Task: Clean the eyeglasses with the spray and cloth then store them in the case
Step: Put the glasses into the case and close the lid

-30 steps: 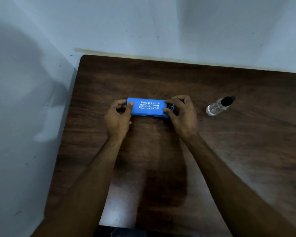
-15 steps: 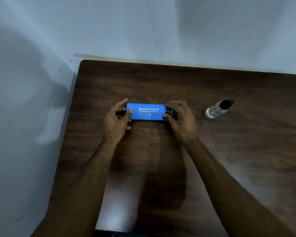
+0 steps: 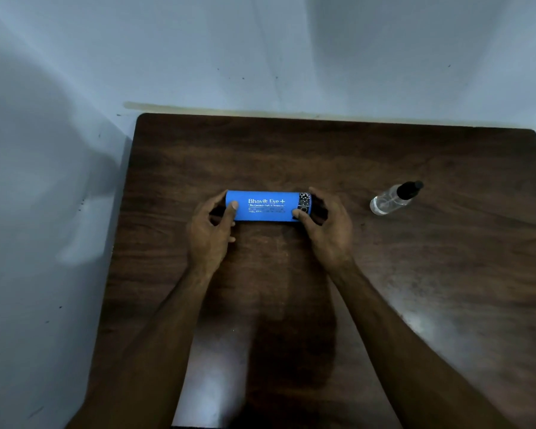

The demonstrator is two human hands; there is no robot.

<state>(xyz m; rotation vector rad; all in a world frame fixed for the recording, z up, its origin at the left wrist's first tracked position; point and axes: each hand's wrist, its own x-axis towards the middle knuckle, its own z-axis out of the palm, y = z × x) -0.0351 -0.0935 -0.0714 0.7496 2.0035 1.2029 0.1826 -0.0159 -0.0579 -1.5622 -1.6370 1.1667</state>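
Two bare forearms reach up from the near edge over a dark brown wooden bench. Near the middle of the bench, the left hand and the right hand grip the two ends of a blue rectangular eyeglass case with white lettering. The case is closed and lies crosswise on the bench. The left thumb presses on its left end, with the left fingers curled round the far side. The right thumb sits at the near right corner, and the right fingers curve over the right end. Farther right, well apart from the case, a clear spray bottle with a black cap lies tilted on its side. Beyond the bench stands a pale grey wall.
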